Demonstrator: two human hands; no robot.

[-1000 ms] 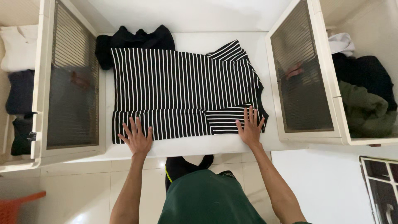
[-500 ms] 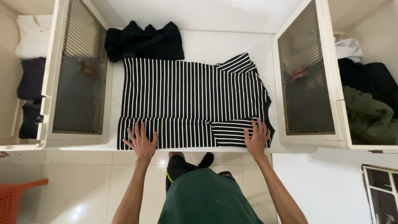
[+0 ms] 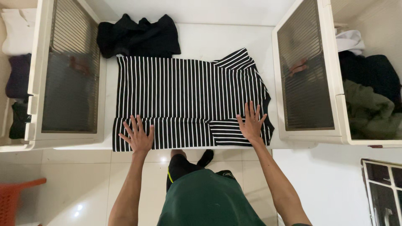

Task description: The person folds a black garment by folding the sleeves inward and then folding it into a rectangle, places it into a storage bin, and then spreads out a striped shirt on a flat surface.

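White tabletop (image 3: 217,39), seen from above, sits between two open cream cabinet doors. Striped shirt (image 3: 188,100), black with thin white stripes, lies flat in the middle of it, long axis running left to right. Collar end points right and far, near the right door; bottom hem sits at left. Near edge is folded up into a narrow band along the table's near edge, overhanging it slightly. Stripes run near-to-far on the main panel, left-to-right on the folded band.

Left hand (image 3: 138,136) lies palm down on the left end of the folded band, fingers spread, pressing flat, nothing pinched. Right hand (image 3: 251,123) lies palm down on the right end of the band, fingers spread, also flat on cloth, not gripping.

Black garment (image 3: 138,37) is bunched at the far left of the table, touching the shirt's far edge.

Left cabinet door (image 3: 69,71) has a dark mesh panel; behind it, left shelves hold a white folded cloth (image 3: 14,25) far and dark clothes (image 3: 19,77) nearer. Right cabinet door (image 3: 307,71), same mesh, is swung open; right compartment holds a white item (image 3: 349,42) far, black clothes (image 3: 372,75) in the middle, an olive green garment (image 3: 368,111) near.

Tiled floor below, orange plastic piece (image 3: 19,196) at near left. Person wears a green top (image 3: 209,201).
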